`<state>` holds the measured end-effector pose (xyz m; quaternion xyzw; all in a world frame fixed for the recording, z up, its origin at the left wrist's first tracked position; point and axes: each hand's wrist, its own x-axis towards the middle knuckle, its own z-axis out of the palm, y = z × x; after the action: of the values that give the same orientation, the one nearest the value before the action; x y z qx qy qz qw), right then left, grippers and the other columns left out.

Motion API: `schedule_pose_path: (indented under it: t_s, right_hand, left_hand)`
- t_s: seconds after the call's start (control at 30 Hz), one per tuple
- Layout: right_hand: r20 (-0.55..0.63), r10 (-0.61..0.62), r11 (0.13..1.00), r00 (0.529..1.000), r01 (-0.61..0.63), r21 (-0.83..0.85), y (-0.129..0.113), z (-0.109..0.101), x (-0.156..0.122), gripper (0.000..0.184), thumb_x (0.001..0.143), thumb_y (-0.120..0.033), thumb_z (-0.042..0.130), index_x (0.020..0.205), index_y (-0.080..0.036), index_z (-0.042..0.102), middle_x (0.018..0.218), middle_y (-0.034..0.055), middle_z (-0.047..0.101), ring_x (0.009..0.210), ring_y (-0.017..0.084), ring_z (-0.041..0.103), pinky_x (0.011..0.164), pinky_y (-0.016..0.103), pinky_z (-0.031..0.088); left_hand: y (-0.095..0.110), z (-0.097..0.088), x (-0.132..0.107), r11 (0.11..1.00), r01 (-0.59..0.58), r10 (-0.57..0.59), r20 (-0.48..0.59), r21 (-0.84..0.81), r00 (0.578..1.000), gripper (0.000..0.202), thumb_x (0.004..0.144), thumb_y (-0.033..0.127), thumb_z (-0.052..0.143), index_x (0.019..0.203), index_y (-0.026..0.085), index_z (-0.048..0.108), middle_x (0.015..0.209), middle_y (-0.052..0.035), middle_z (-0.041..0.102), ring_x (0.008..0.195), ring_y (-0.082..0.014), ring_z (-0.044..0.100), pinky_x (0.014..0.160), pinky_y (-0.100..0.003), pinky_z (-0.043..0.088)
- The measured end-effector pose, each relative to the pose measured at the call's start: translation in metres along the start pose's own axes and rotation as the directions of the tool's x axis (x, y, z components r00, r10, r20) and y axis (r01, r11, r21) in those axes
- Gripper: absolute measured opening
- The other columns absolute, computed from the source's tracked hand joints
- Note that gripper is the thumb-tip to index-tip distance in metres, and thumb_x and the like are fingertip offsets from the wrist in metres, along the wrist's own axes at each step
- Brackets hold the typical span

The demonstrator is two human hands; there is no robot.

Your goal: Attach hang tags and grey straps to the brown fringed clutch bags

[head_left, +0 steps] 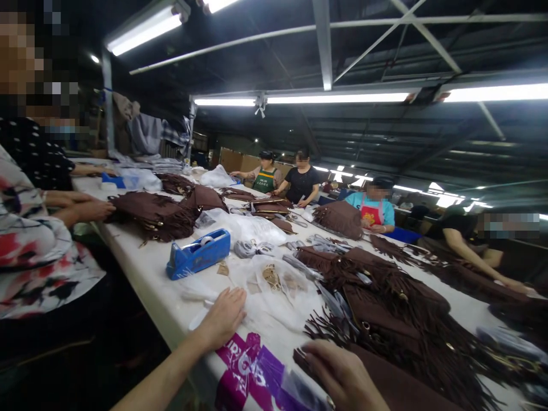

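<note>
My left hand point(225, 315) lies palm down at the table's near edge, fingers stretched out, beside a clear plastic bag point(295, 299) with tan tags point(270, 276) in it. My right hand point(340, 371) is slightly blurred, its fingers bent over the edge of a brown fringed handbag point(398, 379); its fingertips are partly hidden. Between my hands, a purple printed plastic bag point(244, 365) hangs over the edge. More brown fringed handbags point(385, 314) are piled to the right. Past my left hand stands a blue tape dispenser point(199, 254).
A long white table point(141, 274) runs away from me. At left, a person in a flowered top point(38, 245) handles a brown fringed handbag point(149, 214). Several co-workers stand along the far side, one in a red apron point(371, 212). White plastic point(244, 226) and grey straps point(254, 248) lie mid-table.
</note>
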<state>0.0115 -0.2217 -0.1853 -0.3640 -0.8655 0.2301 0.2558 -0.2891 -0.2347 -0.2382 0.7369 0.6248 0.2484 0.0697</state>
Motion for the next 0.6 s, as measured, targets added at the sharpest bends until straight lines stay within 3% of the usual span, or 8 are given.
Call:
schedule_pose_path:
  t_s: [0.07, 0.13, 0.23, 0.33, 0.4, 0.5, 0.6]
  right_hand:
    - [0.008, -0.021, 0.997, 1.000, 0.021, -0.077, -0.006, 0.022, 0.045, 0.027, 0.090, -0.032, 0.046, 0.090, -0.022, 0.072, 0.080, 0.0056, 0.072, 0.075, 0.022, 0.066, 0.070, 0.028, 0.048]
    - [-0.026, 0.036, 0.985, 0.999, -0.040, -0.170, -0.004, 0.042, 0.079, 0.025, 0.087, -0.022, 0.047, 0.092, -0.021, 0.072, 0.087, 0.0066, 0.072, 0.082, 0.022, 0.065, 0.074, 0.028, 0.046]
    - [-0.090, 0.145, 0.964, 0.985, -0.161, -0.211, 0.012, 0.052, 0.104, 0.026, 0.085, -0.019, 0.047, 0.091, -0.023, 0.072, 0.092, 0.0077, 0.071, 0.089, 0.023, 0.065, 0.078, 0.030, 0.044]
    - [-0.156, 0.242, 0.946, 0.958, -0.268, -0.181, 0.038, 0.038, 0.106, 0.030, 0.086, -0.024, 0.043, 0.098, -0.022, 0.070, 0.096, 0.0095, 0.071, 0.092, 0.025, 0.065, 0.079, 0.033, 0.046]
    - [-0.177, 0.300, 0.937, 0.937, -0.325, -0.132, 0.054, 0.022, 0.102, 0.034, 0.087, -0.028, 0.038, 0.102, -0.019, 0.067, 0.093, 0.0098, 0.071, 0.080, 0.023, 0.067, 0.072, 0.032, 0.048]
    - [-0.125, 0.338, 0.938, 0.933, -0.345, -0.036, 0.066, 0.006, 0.093, 0.038, 0.086, -0.032, 0.033, 0.099, -0.016, 0.065, 0.083, 0.0076, 0.070, 0.061, 0.018, 0.065, 0.053, 0.027, 0.047]
    - [-0.038, 0.286, 0.958, 0.958, -0.285, 0.018, 0.062, 0.008, 0.084, 0.034, 0.086, -0.037, 0.041, 0.092, -0.017, 0.067, 0.075, 0.0037, 0.069, 0.058, 0.016, 0.063, 0.048, 0.023, 0.044]
  left_hand:
    - [-0.004, 0.004, 0.001, 0.998, -0.022, 0.021, 0.022, 0.052, 1.000, 0.048, 0.094, 0.023, 0.038, 0.138, 0.006, 0.045, 0.146, -0.0208, 0.043, 0.138, -0.0286, 0.038, 0.116, -0.052, 0.024]
    - [-0.007, 0.005, 0.002, 0.996, -0.035, 0.033, 0.028, 0.083, 0.999, 0.049, 0.094, 0.023, 0.038, 0.140, 0.006, 0.043, 0.147, -0.0205, 0.042, 0.138, -0.0284, 0.038, 0.115, -0.052, 0.026]
    - [-0.007, 0.005, 0.003, 0.993, -0.035, 0.032, 0.029, 0.117, 0.999, 0.048, 0.095, 0.023, 0.037, 0.140, 0.006, 0.043, 0.146, -0.0199, 0.043, 0.137, -0.0274, 0.039, 0.115, -0.051, 0.028]
    - [-0.005, 0.006, 0.003, 0.991, -0.038, 0.036, 0.020, 0.131, 0.999, 0.047, 0.095, 0.022, 0.037, 0.139, 0.005, 0.045, 0.145, -0.0198, 0.045, 0.136, -0.0268, 0.041, 0.114, -0.050, 0.029]
    - [-0.005, 0.007, 0.003, 0.990, -0.045, 0.046, -0.007, 0.133, 0.999, 0.046, 0.095, 0.022, 0.038, 0.137, 0.006, 0.047, 0.143, -0.0193, 0.047, 0.135, -0.0265, 0.042, 0.114, -0.049, 0.030]
    - [-0.008, 0.010, 0.003, 0.989, -0.061, 0.068, -0.045, 0.136, 0.997, 0.044, 0.095, 0.022, 0.039, 0.135, 0.009, 0.050, 0.142, -0.0176, 0.049, 0.134, -0.0260, 0.044, 0.114, -0.048, 0.031]
    - [-0.010, 0.012, 0.004, 0.991, -0.068, 0.075, -0.057, 0.119, 0.996, 0.044, 0.095, 0.024, 0.037, 0.134, 0.009, 0.051, 0.141, -0.0177, 0.050, 0.134, -0.0269, 0.044, 0.113, -0.049, 0.031]
